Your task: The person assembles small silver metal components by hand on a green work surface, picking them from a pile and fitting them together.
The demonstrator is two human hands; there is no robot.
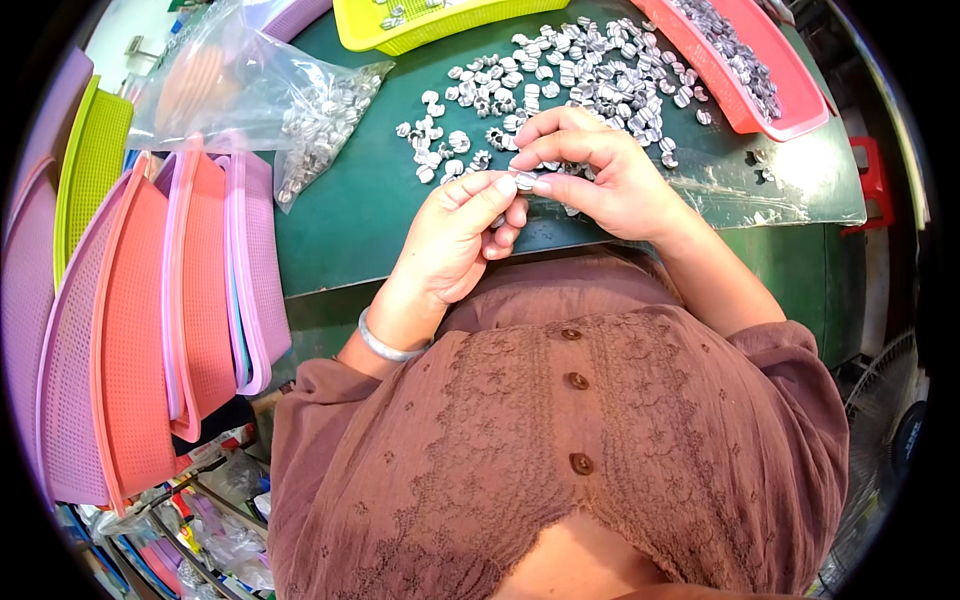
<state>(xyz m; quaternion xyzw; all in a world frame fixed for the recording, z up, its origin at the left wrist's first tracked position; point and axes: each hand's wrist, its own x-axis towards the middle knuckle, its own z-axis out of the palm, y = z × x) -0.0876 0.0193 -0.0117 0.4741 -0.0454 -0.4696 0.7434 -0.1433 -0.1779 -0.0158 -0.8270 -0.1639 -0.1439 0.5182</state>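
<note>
Near the table's front edge my two hands meet over a small grey-and-white striped part, rounded and ribbed. My left hand pinches it between thumb and forefinger, its other fingers curled in; something grey, perhaps another such part, shows among them. From the other side, the thumb and forefinger of my right hand close on the same part. Just beyond my hands, many loose striped parts lie scattered over the green table. Some are partly hidden behind my right fingers.
A clear plastic bag holding more parts lies at the left. A yellow-green basket stands at the back, and a pink basket full of parts at the right. Nested coloured baskets line my left side. A fan is at lower right.
</note>
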